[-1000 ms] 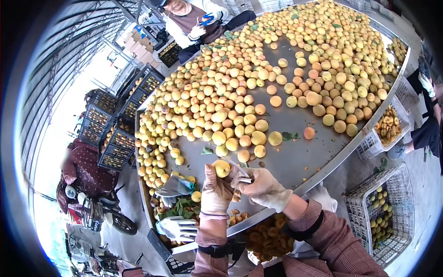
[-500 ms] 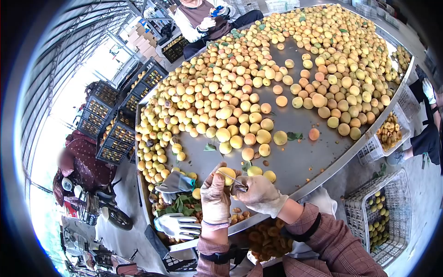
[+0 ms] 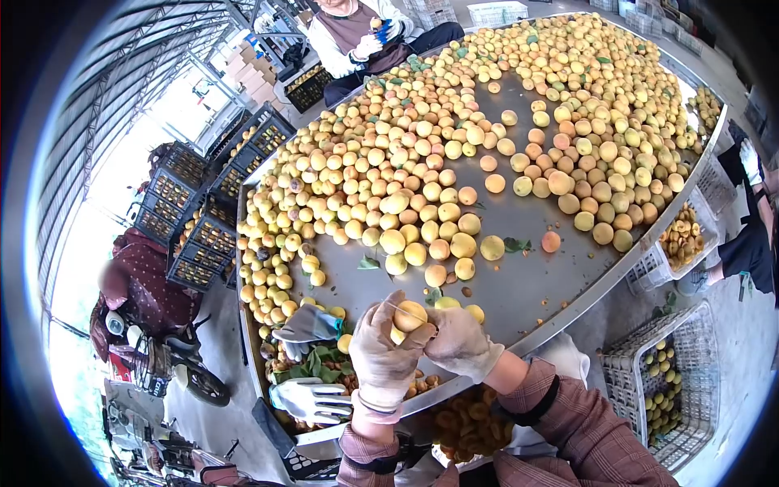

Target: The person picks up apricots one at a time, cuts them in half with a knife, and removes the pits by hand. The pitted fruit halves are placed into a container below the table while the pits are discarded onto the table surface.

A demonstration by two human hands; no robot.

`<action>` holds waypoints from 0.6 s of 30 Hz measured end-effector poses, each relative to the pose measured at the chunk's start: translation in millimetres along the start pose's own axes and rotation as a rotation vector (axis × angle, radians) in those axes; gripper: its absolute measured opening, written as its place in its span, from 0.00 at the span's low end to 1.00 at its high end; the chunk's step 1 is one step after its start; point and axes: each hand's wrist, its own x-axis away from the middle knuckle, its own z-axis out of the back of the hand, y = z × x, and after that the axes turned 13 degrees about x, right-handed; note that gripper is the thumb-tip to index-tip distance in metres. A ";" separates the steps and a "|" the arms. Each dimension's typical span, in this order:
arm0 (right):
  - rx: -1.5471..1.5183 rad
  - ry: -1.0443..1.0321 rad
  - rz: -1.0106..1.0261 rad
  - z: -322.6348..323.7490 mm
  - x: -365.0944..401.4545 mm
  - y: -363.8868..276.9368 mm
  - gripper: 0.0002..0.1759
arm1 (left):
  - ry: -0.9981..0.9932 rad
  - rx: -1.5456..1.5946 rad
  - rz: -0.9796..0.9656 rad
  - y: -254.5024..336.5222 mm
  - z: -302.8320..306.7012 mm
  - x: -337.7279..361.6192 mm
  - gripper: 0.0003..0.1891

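Observation:
My left hand (image 3: 383, 351), in a pale soiled glove, grips a yellow-orange fruit (image 3: 411, 315) near the table's front edge. A second yellow piece shows just below it between the fingers. Close against the fruit on its right is my gloved right hand (image 3: 464, 344), its fingers closed. Whatever the right hand holds is hidden by its fingers. Many similar fruits (image 3: 381, 174) are spread over the metal table (image 3: 519, 280) beyond both hands.
Empty gloves (image 3: 312, 399) and leaves lie at the table's left corner. A container of cut fruit (image 3: 475, 422) is below the edge. Crates (image 3: 702, 357) stand right, others (image 3: 172, 199) left. One person (image 3: 369, 40) sits across the table; another's arm (image 3: 753, 166) shows at right.
My hands have come closer together and slightly lower. The thin metal tool seen earlier at the right hand no longer shows clearly. The fruit now appears as two pieces.

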 end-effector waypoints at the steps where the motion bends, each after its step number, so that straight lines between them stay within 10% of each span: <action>1: -0.054 -0.009 -0.021 -1.0 -0.3 0.0 0.18 | -0.018 -0.265 -0.148 7.8 2.9 -4.5 0.33; 8: -0.052 0.053 -0.007 -8.1 1.8 -9.9 0.16 | 0.064 0.906 0.519 -1.6 1.1 3.2 0.31; 18: 0.004 0.107 0.107 -7.1 -2.4 -0.9 0.15 | 0.023 0.238 0.066 3.0 -5.6 -3.2 0.31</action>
